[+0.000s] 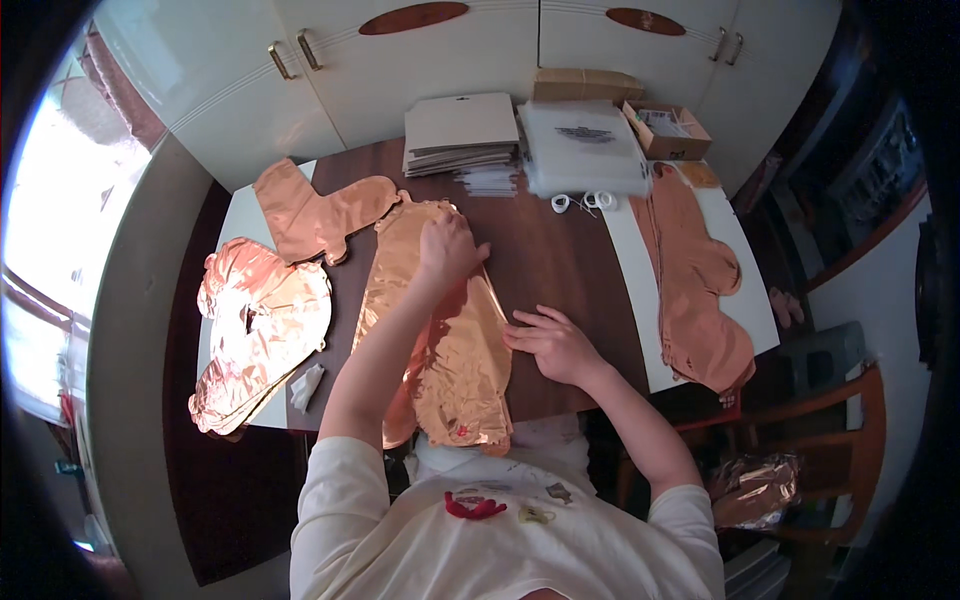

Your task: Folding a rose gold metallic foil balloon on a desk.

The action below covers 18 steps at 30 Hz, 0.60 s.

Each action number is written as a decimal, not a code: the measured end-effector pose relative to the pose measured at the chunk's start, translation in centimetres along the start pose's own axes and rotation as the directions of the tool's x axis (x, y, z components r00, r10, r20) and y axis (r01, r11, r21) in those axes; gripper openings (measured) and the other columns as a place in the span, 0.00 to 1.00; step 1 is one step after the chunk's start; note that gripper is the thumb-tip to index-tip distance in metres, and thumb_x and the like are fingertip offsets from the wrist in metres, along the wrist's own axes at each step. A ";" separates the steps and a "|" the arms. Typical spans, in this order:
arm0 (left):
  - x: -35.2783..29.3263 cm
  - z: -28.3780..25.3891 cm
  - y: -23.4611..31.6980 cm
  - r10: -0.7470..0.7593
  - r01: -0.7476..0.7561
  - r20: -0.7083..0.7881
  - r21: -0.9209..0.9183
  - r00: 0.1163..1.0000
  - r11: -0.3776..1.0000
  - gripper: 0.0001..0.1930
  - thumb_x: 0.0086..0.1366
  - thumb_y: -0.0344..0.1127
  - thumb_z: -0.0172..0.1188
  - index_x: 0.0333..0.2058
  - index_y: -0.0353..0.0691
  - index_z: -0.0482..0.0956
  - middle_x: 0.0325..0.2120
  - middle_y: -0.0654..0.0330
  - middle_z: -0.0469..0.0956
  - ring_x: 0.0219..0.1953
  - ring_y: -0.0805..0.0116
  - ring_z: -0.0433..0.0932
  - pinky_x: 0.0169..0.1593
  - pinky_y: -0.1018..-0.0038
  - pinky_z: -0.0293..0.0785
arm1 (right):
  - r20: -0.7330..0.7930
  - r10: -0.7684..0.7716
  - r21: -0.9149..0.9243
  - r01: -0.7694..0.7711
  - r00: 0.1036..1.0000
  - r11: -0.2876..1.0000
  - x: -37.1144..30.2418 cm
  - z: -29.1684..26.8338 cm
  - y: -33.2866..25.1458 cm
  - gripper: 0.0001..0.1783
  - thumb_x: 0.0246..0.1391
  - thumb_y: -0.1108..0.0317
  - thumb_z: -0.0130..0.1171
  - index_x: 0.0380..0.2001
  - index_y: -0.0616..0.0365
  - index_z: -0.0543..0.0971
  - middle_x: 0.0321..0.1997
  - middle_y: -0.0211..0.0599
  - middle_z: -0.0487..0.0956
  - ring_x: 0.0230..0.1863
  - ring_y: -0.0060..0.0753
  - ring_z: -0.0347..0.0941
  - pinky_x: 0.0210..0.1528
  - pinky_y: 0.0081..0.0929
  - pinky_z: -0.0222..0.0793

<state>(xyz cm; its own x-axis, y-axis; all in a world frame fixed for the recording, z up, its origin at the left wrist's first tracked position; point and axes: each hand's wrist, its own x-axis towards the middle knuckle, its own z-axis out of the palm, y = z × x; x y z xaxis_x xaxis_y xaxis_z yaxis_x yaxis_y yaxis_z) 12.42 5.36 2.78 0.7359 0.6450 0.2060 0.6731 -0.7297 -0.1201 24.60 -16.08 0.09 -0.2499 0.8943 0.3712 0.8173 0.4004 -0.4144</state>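
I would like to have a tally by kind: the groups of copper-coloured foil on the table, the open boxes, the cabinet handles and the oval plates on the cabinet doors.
Foil groups (upper-left foil, lower-left foil, middle foil, far-right foil): 4
Open box: 1
Cabinet handles: 4
Oval plates: 2
Total: 11

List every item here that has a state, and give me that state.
Left hand: fingers bent, resting on the middle foil piece; grip unclear
Right hand: open, fingers spread, at that foil's right edge
Middle foil piece: wrinkled, overhanging the table's near edge
Left shiny foil: wrinkled
Right foil pile: layered, lying flat
Grey board stack: piled flat
Small box: open, filled
Cabinet doors: closed
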 end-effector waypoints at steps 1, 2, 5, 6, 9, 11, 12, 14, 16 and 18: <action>0.2 0.0 -0.2 -0.021 0.020 -0.019 -0.009 1.000 1.000 0.28 0.54 0.58 0.56 0.35 0.34 0.79 0.39 0.52 0.76 0.46 0.59 0.73 0.42 0.66 0.73 | 0.002 0.002 0.005 -0.002 1.000 1.000 0.0 0.0 0.0 0.19 0.47 0.76 0.47 0.40 0.50 0.82 0.48 0.28 0.79 0.57 0.32 0.68 0.62 0.40 0.56; 0.4 0.1 -0.5 -0.042 0.042 -0.037 -0.018 0.998 0.999 0.30 0.52 0.61 0.56 0.35 0.34 0.79 0.41 0.53 0.76 0.47 0.59 0.72 0.44 0.66 0.72 | 0.002 0.002 0.005 -0.002 1.000 1.000 0.1 0.0 -0.1 0.19 0.47 0.76 0.47 0.40 0.50 0.82 0.48 0.28 0.79 0.57 0.32 0.68 0.62 0.40 0.56; 1.1 0.9 -1.6 -0.039 0.040 -0.071 0.007 0.997 0.999 0.34 0.48 0.65 0.58 0.35 0.33 0.79 0.44 0.54 0.74 0.48 0.59 0.71 0.46 0.66 0.71 | -0.003 -0.005 0.008 0.005 1.000 1.000 0.2 0.1 -0.1 0.19 0.47 0.76 0.48 0.40 0.50 0.82 0.48 0.29 0.79 0.57 0.32 0.68 0.62 0.40 0.56; 1.3 0.8 -1.9 -0.041 0.041 -0.071 0.006 0.997 0.999 0.34 0.48 0.65 0.58 0.35 0.33 0.79 0.44 0.54 0.74 0.48 0.59 0.71 0.46 0.66 0.71 | -0.002 -0.006 0.006 0.006 1.000 1.000 0.2 0.1 0.0 0.19 0.47 0.76 0.48 0.40 0.50 0.82 0.48 0.29 0.79 0.57 0.32 0.68 0.62 0.40 0.56; 1.5 -0.2 -2.6 -0.022 0.026 0.053 -0.073 0.998 0.997 0.42 0.40 0.70 0.61 0.40 0.32 0.77 0.47 0.54 0.72 0.51 0.58 0.69 0.49 0.65 0.68 | 0.017 -0.018 -0.003 0.018 1.000 1.000 0.3 0.0 0.3 0.19 0.47 0.76 0.48 0.41 0.50 0.81 0.48 0.29 0.78 0.57 0.32 0.68 0.62 0.39 0.56; 1.3 -0.9 -3.0 0.042 -0.032 0.122 -0.076 0.992 0.997 0.51 0.33 0.73 0.62 0.46 0.31 0.73 0.51 0.53 0.67 0.53 0.56 0.66 0.54 0.64 0.65 | 0.033 -0.032 -0.009 0.032 0.999 0.999 0.6 -0.3 0.7 0.19 0.47 0.76 0.48 0.41 0.50 0.81 0.48 0.29 0.78 0.58 0.32 0.68 0.62 0.39 0.57; 1.3 -0.8 -3.2 0.037 -0.028 0.118 -0.074 0.992 0.997 0.51 0.33 0.73 0.62 0.46 0.31 0.73 0.51 0.53 0.67 0.53 0.56 0.66 0.54 0.64 0.65 | 0.068 -0.057 0.016 0.056 0.996 0.998 1.1 -0.6 1.0 0.19 0.47 0.76 0.48 0.42 0.50 0.81 0.49 0.28 0.78 0.57 0.32 0.68 0.61 0.38 0.57; 1.1 -0.3 -3.3 0.028 -0.018 0.135 -0.074 0.990 0.997 0.56 0.27 0.73 0.65 0.49 0.31 0.69 0.51 0.53 0.67 0.56 0.56 0.64 0.55 0.65 0.64 | 0.069 -0.108 -0.017 0.109 0.992 0.994 2.6 -0.8 2.0 0.19 0.48 0.74 0.48 0.42 0.49 0.80 0.50 0.28 0.78 0.57 0.31 0.68 0.60 0.37 0.58; 0.9 0.1 -2.9 0.030 -0.022 0.123 -0.065 0.992 0.998 0.58 0.27 0.73 0.65 0.51 0.31 0.67 0.51 0.52 0.67 0.57 0.55 0.63 0.56 0.65 0.63 | 0.037 -0.141 -0.147 0.145 0.989 0.979 4.2 -0.4 3.7 0.20 0.48 0.73 0.48 0.45 0.47 0.79 0.52 0.25 0.76 0.57 0.29 0.68 0.59 0.33 0.59; 0.7 0.1 -3.0 0.019 -0.013 0.115 -0.053 0.993 0.999 0.60 0.26 0.73 0.66 0.52 0.30 0.65 0.52 0.52 0.66 0.58 0.54 0.62 0.57 0.64 0.62 | 0.068 -0.162 -0.202 0.173 0.984 0.964 6.2 -0.3 4.5 0.22 0.48 0.73 0.47 0.48 0.45 0.77 0.55 0.23 0.74 0.58 0.29 0.67 0.59 0.33 0.58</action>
<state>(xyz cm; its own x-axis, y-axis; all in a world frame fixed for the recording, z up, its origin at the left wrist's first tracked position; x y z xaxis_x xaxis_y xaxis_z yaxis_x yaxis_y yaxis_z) 10.90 7.99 3.15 0.7523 0.6526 0.0904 0.6585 -0.7492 -0.0715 26.91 -8.81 0.77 -0.4139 0.8290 0.3760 0.8496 0.5001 -0.1674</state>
